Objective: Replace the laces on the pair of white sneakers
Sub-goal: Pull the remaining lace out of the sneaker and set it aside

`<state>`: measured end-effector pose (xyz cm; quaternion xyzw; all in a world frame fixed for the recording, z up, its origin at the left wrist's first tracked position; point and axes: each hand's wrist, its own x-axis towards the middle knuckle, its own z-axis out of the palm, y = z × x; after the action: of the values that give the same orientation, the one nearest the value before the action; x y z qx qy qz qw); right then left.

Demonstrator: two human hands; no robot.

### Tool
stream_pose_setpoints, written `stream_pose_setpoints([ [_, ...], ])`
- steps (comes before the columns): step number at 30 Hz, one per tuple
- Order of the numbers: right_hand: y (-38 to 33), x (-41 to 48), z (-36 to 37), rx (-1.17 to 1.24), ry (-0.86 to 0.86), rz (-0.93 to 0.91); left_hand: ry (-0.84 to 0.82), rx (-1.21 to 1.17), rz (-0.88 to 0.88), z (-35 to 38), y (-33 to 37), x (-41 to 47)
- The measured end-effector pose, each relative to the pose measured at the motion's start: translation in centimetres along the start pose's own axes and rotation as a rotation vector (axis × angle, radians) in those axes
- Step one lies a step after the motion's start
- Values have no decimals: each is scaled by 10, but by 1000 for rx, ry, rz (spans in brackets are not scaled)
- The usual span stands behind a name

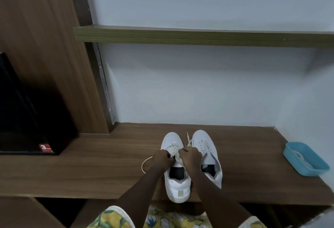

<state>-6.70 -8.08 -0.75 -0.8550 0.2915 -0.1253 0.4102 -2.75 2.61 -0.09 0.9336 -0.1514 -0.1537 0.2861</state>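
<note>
**Both hands on lace of left sneaker, toes to wall**

Left sneaker (176,180): on wooden worktop (90,170), heel right at front edge, toe toward wall (198,86). Long axis front to back, nearly straight away from person. Upright on sole, opening facing up, dark inside.

Right sneaker (207,146): just beside the other, touching or nearly so at toe end. Same heading, toe to wall, heel swung slightly to the right. Set a little further back. Inner side partly hidden behind right forearm.

Left hand (163,158): grip closed, fingers curled round lace (173,151) at eyelet rows of left sneaker. Loose loop of same lace lying on worktop left of that hand.

Right hand (189,156): grip also closed on lace, knuckles up, over gap between the two sneakers. One lace end sticking up toward wall between the toes. Exact eyelet under fingers hidden, cannot tell.

Around:
- Blue tray (305,161) far right on worktop, well apart from sneakers, tilted to the edge, white laces (300,156) inside.
- Black box (27,119) at far left on worktop, red sticker (45,148) on lower corner.
- Wooden panel (45,47) behind box.
- Shelf (198,37) on wall above, well clear of hands.
- Yellow floral shorts (162,217) at bottom, below worktop edge.

In the way: only forearms, crossing over heel of each sneaker.
</note>
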Motion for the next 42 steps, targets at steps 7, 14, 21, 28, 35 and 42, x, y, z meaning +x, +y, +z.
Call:
stream_pose_setpoints([
  [7,-4,0,-8,-66,-72,-75,82,230,7,19,4,-12],
  [14,-11,-3,-6,-673,-114,-454,104,215,13,36,-7,-10],
  [21,2,2,-4,-334,-3,-236,108,184,30,39,-10,-10],
  [28,9,13,3,199,68,159,121,121,57,44,-17,-8],
  [35,8,16,-1,281,-34,332,96,66,88,42,-15,-10],
  [42,1,9,-6,-619,-161,-440,129,17,116,43,-15,-11],
])
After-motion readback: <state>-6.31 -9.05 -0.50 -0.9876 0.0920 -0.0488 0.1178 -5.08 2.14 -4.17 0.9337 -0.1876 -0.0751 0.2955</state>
